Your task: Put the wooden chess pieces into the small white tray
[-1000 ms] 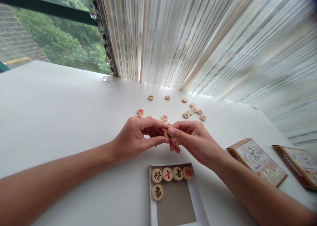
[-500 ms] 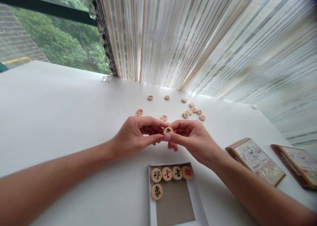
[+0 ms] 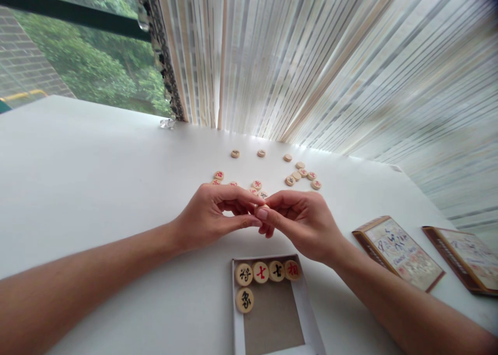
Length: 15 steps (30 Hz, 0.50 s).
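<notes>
My left hand (image 3: 216, 207) and my right hand (image 3: 305, 220) meet at the fingertips over the table. Pinched between them is a round wooden Chinese chess piece (image 3: 263, 207), mostly covered by my right thumb and fingers, so its face is hidden. Just below my hands lies an open shallow box (image 3: 307, 306) with a grey-brown bottom. Its top row holds a black-marked piece (image 3: 244, 274), a red one (image 3: 261, 272), a black one (image 3: 276, 271) and a red one (image 3: 292, 270). Under the first sits another black-marked piece (image 3: 245, 300).
More chess pieces lie scattered beyond my hands, some red-marked (image 3: 219, 174), some black-marked (image 3: 290, 180), some showing blank faces (image 3: 288, 158). Two printed cartons, a nearer one (image 3: 404, 251) and a farther one (image 3: 472, 256), lie at the right. A striped curtain (image 3: 272, 59) hangs along the table's far edge.
The held piece has turned between my fingers, and its black character no longer shows. Both hands stay nearly in place; the box and its pieces are unchanged.
</notes>
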{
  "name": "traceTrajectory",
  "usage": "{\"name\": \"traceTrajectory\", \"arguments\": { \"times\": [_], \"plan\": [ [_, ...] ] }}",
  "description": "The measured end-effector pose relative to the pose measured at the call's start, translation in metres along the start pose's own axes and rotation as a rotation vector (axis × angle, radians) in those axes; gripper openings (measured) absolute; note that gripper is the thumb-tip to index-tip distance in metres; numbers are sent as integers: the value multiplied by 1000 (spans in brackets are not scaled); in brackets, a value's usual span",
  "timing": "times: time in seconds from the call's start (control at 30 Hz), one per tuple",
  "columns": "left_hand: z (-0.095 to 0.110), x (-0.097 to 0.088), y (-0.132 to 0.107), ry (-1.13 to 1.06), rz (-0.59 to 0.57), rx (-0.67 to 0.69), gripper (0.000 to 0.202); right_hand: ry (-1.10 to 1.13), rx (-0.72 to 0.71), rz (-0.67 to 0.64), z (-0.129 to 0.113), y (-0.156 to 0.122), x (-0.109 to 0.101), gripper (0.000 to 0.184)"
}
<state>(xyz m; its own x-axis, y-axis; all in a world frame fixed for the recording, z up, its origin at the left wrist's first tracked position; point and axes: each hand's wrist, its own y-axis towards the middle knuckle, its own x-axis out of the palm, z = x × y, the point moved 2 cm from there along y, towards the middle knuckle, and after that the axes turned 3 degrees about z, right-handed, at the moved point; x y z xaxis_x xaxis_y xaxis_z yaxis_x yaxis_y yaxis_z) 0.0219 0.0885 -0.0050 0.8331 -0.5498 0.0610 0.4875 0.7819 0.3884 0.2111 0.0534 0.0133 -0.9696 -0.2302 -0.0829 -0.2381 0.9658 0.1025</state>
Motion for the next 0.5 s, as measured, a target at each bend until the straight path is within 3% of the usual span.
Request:
{"name": "traceTrajectory", "arguments": {
  "times": [0.23,0.5],
  "plan": [
    [0,-5,0,47,78,-35,25,-142,-162,19,2,-2,-3,19],
    [-5,-8,0,35,182,-74,29,-220,-270,102,6,-1,-6,28]
  ]
}}
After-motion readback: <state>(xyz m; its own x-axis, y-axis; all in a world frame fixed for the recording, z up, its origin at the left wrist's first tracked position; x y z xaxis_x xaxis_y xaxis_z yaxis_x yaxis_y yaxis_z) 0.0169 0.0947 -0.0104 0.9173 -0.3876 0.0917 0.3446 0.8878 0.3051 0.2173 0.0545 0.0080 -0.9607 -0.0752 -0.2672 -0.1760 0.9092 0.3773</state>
